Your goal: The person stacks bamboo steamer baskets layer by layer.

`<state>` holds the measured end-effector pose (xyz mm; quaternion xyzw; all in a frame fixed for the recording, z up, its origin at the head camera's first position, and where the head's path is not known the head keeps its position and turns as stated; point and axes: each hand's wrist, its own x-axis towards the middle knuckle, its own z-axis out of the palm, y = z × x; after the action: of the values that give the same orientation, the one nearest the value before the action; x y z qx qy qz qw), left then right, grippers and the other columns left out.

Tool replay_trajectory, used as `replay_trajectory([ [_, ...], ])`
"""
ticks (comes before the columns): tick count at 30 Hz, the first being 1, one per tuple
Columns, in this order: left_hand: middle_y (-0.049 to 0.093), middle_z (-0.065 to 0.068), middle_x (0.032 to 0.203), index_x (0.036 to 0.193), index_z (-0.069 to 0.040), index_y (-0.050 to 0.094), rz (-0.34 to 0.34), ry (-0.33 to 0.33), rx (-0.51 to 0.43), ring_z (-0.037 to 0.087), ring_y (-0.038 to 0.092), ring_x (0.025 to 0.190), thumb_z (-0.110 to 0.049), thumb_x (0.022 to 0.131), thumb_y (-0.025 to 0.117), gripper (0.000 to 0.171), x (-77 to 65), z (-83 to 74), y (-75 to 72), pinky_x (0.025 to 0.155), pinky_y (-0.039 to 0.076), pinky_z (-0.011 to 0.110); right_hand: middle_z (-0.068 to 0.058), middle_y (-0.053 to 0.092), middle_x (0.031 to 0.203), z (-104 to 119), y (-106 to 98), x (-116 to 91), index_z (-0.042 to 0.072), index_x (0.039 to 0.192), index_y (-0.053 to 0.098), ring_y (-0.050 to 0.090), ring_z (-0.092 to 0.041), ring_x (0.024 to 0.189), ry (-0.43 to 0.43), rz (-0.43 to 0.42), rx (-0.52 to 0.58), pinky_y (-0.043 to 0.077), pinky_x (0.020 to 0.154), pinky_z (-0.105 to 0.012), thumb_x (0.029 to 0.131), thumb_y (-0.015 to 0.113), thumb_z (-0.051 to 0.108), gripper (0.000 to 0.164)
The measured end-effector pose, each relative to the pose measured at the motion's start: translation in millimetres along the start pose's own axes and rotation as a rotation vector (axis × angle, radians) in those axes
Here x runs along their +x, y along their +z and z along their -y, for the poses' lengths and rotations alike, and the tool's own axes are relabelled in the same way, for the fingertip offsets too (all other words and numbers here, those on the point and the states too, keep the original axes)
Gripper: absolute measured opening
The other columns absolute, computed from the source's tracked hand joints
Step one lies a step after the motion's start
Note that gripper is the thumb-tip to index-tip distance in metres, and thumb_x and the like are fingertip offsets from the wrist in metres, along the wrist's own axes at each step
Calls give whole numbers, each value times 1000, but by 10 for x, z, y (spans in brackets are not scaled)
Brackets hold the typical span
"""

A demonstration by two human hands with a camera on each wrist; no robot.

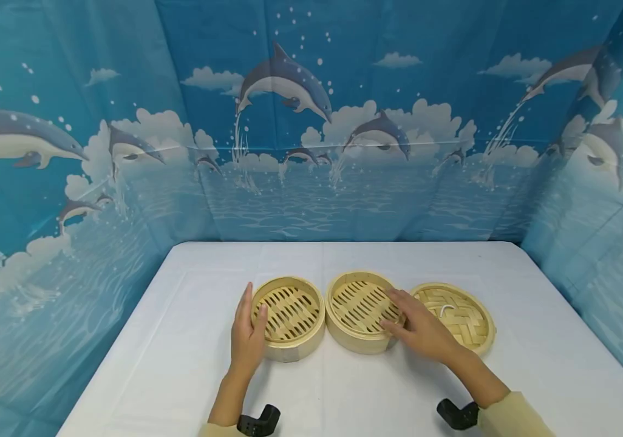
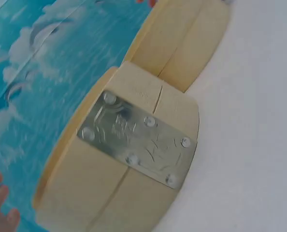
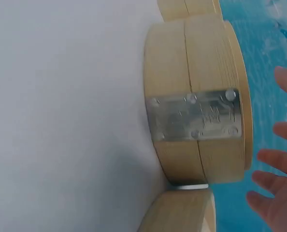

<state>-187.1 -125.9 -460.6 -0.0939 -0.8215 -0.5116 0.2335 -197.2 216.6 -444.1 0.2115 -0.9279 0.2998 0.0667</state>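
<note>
Two round bamboo steamer baskets with slatted bases stand side by side on the white table. At the outer side of the left basket point(image 1: 296, 347) is my left hand point(image 1: 248, 340), its fingers straight and pointing forward. The left wrist view shows a riveted metal plate point(image 2: 138, 140) on that basket's wall, with a few fingertips at the lower left edge. My right hand point(image 1: 423, 328) reaches over the right rim of the middle basket point(image 1: 363, 346), fingers spread. In the right wrist view those fingers point(image 3: 279, 159) appear beside the rim, and a similar metal plate point(image 3: 196, 116) marks the wall.
A woven bamboo lid point(image 1: 461, 315) with a small pale loop handle lies right of the middle basket, partly behind my right forearm. White cloth covers the table point(image 1: 180, 376). A blue dolphin-print curtain point(image 1: 311, 200) hangs along the back and sides.
</note>
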Motion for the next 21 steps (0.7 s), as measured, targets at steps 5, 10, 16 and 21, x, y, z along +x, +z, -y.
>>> replay_trajectory([
  [5,16,11,151,147,-6,11,-144,-375,-334,26,12,137,-33,100,33,58,-47,185,-35,111,12,40,-21,32,142,-167,-67,185,4,142,32,28,-41,129,126,-18,154,26,99,-61,93,52,41,64],
  [10,15,16,150,147,-2,11,-135,-543,-478,28,12,137,-31,99,38,62,-86,281,5,111,13,39,-27,37,137,-320,-109,416,-6,138,34,34,-42,124,107,-51,269,31,99,-57,95,52,31,60],
  [16,15,15,150,145,1,17,-88,-555,-511,26,10,138,-26,98,44,60,-105,350,67,111,11,38,-30,43,131,-447,-93,618,-9,135,36,40,-42,120,165,7,287,34,99,-53,95,51,36,62],
  [21,16,15,150,145,1,18,-65,-539,-505,26,10,138,-24,99,42,58,-114,385,85,111,11,38,-31,40,132,-539,-39,750,-12,134,36,39,-43,121,237,120,332,37,97,-51,96,48,38,64],
])
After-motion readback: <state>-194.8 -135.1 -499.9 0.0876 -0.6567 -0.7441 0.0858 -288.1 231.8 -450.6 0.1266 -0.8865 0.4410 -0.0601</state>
